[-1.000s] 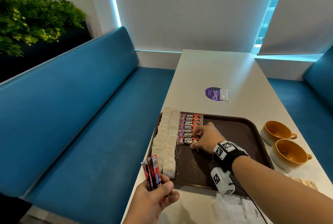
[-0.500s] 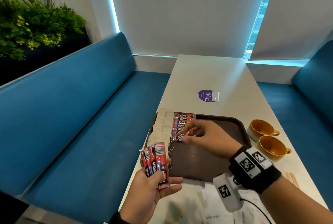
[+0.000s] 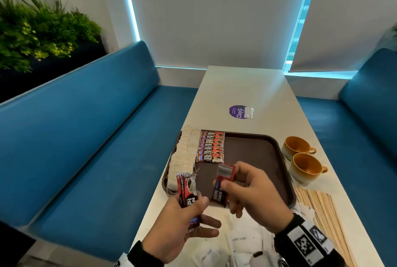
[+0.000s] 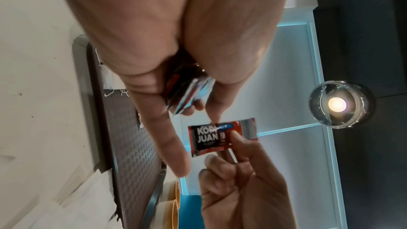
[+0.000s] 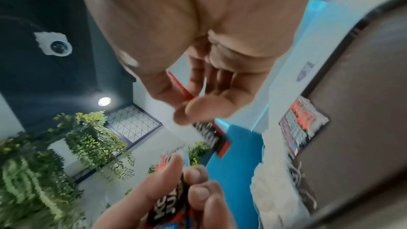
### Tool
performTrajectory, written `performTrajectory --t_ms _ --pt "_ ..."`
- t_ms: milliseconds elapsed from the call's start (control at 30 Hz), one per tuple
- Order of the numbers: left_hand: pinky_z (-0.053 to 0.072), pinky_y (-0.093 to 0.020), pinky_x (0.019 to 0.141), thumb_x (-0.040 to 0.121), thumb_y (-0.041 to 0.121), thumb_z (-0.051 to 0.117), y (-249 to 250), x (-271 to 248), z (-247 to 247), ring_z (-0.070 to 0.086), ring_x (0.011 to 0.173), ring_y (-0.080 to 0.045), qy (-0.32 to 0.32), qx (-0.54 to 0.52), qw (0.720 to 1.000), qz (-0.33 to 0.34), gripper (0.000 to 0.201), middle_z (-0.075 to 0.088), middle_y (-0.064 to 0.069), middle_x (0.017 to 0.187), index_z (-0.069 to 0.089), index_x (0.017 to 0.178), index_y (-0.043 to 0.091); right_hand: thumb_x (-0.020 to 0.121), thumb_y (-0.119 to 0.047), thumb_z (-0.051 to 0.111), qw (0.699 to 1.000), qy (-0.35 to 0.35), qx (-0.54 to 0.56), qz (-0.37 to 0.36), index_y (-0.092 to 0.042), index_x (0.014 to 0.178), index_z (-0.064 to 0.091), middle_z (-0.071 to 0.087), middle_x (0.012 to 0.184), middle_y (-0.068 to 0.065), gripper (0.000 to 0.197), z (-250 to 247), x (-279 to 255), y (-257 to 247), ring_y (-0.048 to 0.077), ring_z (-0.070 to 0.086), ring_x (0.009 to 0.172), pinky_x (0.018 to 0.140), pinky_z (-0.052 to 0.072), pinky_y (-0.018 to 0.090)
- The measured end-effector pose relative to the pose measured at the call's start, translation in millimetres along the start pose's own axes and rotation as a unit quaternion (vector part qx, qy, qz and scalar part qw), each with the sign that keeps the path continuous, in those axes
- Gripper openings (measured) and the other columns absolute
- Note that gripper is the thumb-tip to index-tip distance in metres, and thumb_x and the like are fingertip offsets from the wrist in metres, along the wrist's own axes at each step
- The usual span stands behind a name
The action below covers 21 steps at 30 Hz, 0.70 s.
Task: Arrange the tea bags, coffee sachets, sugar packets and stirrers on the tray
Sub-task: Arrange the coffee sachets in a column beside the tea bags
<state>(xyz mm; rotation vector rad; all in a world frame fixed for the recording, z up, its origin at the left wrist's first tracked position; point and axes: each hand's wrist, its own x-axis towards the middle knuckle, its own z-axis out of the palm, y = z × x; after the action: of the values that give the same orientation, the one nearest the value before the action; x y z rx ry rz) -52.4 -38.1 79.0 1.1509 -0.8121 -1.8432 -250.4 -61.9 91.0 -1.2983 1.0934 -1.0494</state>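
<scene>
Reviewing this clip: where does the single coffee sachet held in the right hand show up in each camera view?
Head: single coffee sachet at lower centre, pinched by the right hand above the tray's near edge.
Left wrist: centre, its printed face showing, pinched from below.
Right wrist: centre, blurred, hanging below the fingertips.
Shared landmark: the row of coffee sachets on the tray; the left wrist view does not clearly show it.

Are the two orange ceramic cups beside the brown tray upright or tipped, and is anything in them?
Upright and empty. Both orange ceramic cups stand on the white table, mouths up, bare insides showing, right of the brown tray.
</scene>
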Motion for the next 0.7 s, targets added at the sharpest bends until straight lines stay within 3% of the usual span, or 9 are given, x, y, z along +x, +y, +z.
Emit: performTrajectory --t_ms 133,267,400,500,600,700 --pt "0.060 -0.043 0.059 0.091 0.023 0.066 0.4 -1.4 7.4 0.070 0.078 -0.048 -0.011 -0.058 0.998 -0.012 0.034 0.062 -0.022 0.092 0.062 0.109 -0.006 0.084 -0.001 0.080 0.997 0.063 -0.021 -0.049 0.000 0.090 0.067 0.075 0.084 0.017 0.014 -0.4 -9.4 -7.9 0.032 0.069 0.062 0.060 0.059 0.044" --pt "0.061 -0.040 0.059 0.091 0.037 0.059 5.2 -1.3 11.4 0.069 0.075 -0.043 -0.029 -0.103 0.994 0.012 0.045 0.070 -0.032 0.105 0.076 0.106 -0.001 0.075 0.001 0.087 0.987 0.012 -0.130 -0.091 -0.016 0.081 0.081 0.077 0.091 0.002 0.019 3.0 -14.2 -2.4 0.020 0.075 0.084 0.078 0.062 0.034" --pt "0.061 -0.040 0.063 0.086 0.017 0.071 6.3 -2.8 9.6 0.069 0.078 -0.042 -0.024 -0.055 0.996 0.061 0.039 0.070 -0.034 0.104 0.066 0.118 -0.006 0.078 -0.004 0.086 0.966 -0.006 -0.225 -0.125 -0.023 0.084 0.085 0.072 0.099 -0.013 0.020 3.9 -17.4 -1.9 0.008 0.071 0.093 0.080 0.057 0.019" --pt "0.060 -0.039 0.062 0.088 0.000 0.065 4.3 -3.6 6.2 0.069 0.074 -0.040 -0.011 -0.020 0.997 0.075 0.030 0.072 -0.027 0.098 0.064 0.118 -0.005 0.083 -0.004 0.081 0.956 -0.014 -0.259 -0.139 -0.027 0.085 0.084 0.072 0.100 -0.017 0.024 3.9 -19.1 -4.3 0.008 0.070 0.096 0.080 0.057 0.022" --pt "0.058 -0.037 0.057 0.092 -0.007 0.058 2.3 -3.5 5.6 0.068 0.068 -0.036 0.018 -0.003 0.996 0.088 0.023 0.072 -0.023 0.088 0.064 0.114 -0.005 0.084 -0.005 0.079 0.963 0.020 -0.239 -0.124 -0.029 0.086 0.080 0.072 0.092 -0.013 0.024 2.8 -18.4 -5.3 0.012 0.069 0.085 0.074 0.057 0.028" --pt "0.058 -0.039 0.059 0.091 -0.011 0.059 0.9 -2.4 6.5 0.068 0.069 -0.037 0.042 -0.013 0.995 0.093 0.023 0.072 -0.021 0.086 0.063 0.113 -0.005 0.086 -0.020 0.081 0.969 0.086 -0.213 -0.088 -0.026 0.083 0.071 0.071 0.080 -0.007 0.012 0.5 -16.5 -3.5 0.010 0.065 0.071 0.067 0.055 0.027"
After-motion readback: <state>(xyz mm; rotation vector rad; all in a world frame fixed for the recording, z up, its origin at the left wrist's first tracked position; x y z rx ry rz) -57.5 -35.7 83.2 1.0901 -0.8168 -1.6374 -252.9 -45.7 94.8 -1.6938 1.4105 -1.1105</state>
